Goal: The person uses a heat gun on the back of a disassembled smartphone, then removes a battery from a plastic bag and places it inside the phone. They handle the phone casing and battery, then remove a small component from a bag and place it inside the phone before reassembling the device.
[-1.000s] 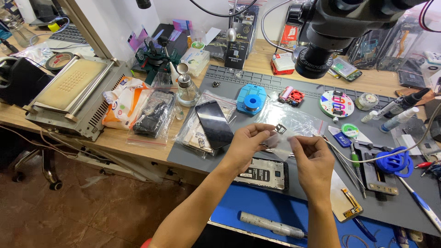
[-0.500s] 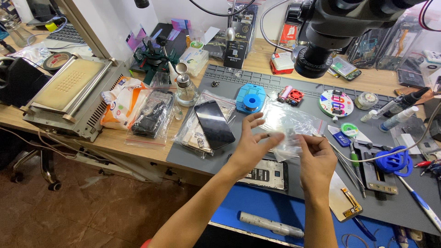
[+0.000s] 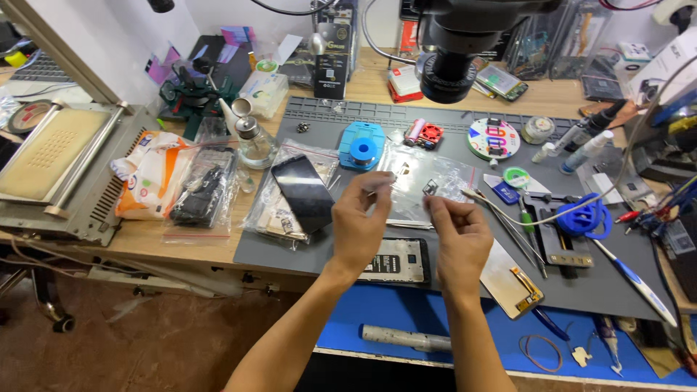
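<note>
Hands, centre frame, raised above the grey mat (image 3: 305, 254) on the worktop: left hand (image 3: 358, 221) and right hand (image 3: 457, 236) each pinched shut on an edge of a clear plastic bag (image 3: 417, 185) — stretched flat between them, likely to show its contents. Bag: transparent, crinkled, holding a small dark part (image 3: 430, 188). Below, lower centre: opened phone (image 3: 396, 260).

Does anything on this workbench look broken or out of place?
Nothing looks spilled. The phone below the hands lies opened up, its insides bare, and a loose screen panel sits askew beside it. Both hands, left hand and right hand, pinch a clear plastic bag above them.
</note>
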